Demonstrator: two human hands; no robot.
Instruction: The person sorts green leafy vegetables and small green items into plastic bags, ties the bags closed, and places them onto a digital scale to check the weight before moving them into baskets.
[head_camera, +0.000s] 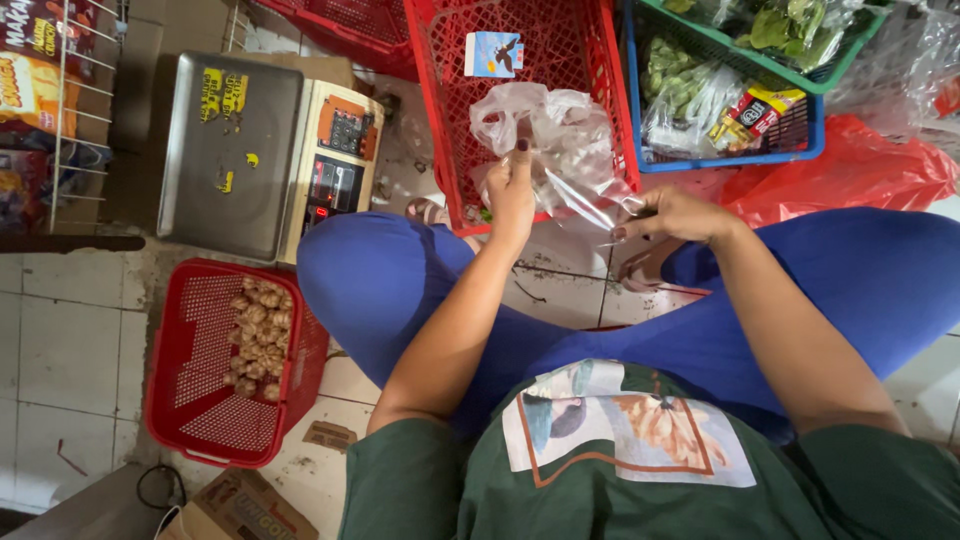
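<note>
Both hands pinch a clear plastic bag (560, 160) over the near rim of the red crate (440, 130): left hand (512, 190) at the rim, right hand (672, 215) just outside it, above bare tile.

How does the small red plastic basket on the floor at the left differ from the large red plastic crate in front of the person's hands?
The small red plastic basket holds a pile of knobbly brown roots; the large red plastic crate holds crumpled clear plastic bags and a small blue-and-white card.

The basket lies beside the person's knee, untouched; both the left hand and right hand work a clear bag at the crate's near edge.

Both are red with mesh walls.
</note>
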